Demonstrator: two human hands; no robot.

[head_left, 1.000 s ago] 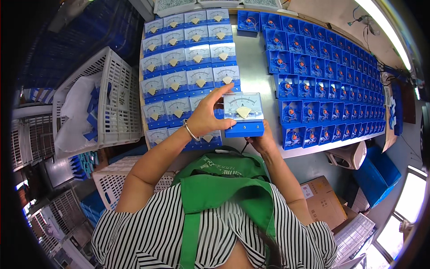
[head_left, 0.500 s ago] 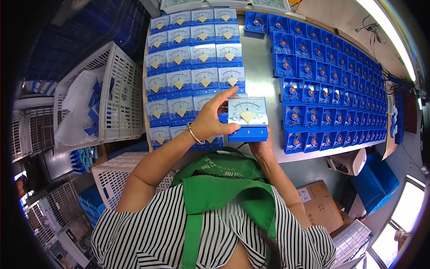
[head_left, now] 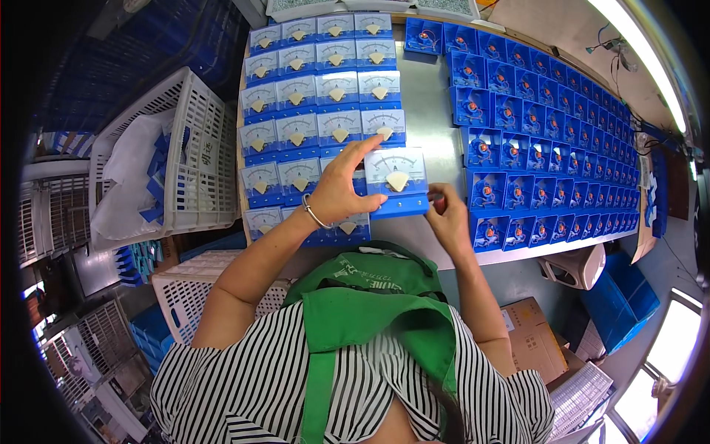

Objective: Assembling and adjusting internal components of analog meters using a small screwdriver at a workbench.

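Note:
My left hand (head_left: 342, 191) grips a blue-based ammeter (head_left: 397, 182) by its left side, thumb at the lower front and fingers along the upper left. The ammeter has a clear front, a white dial and a cream fan-shaped piece, and is slightly tilted. By its lower right corner is my right hand (head_left: 449, 222), with thumb and fingers curled together; a small dark and reddish bit shows there, too small to name. Rows of similar assembled meters (head_left: 296, 133) stand beyond and left of my left hand.
Rows of open blue housings (head_left: 510, 152) with orange-and-wire parts inside fill the table's right side. A bare metal strip of the table (head_left: 433, 133) runs between. White crates (head_left: 196, 148) stand at the left, a cardboard box (head_left: 532, 337) and a blue bin (head_left: 621, 303) at lower right.
The ammeter has moved a little left and away from me, tilting slightly. My right hand has come out from beneath it to its right side, fingers curled.

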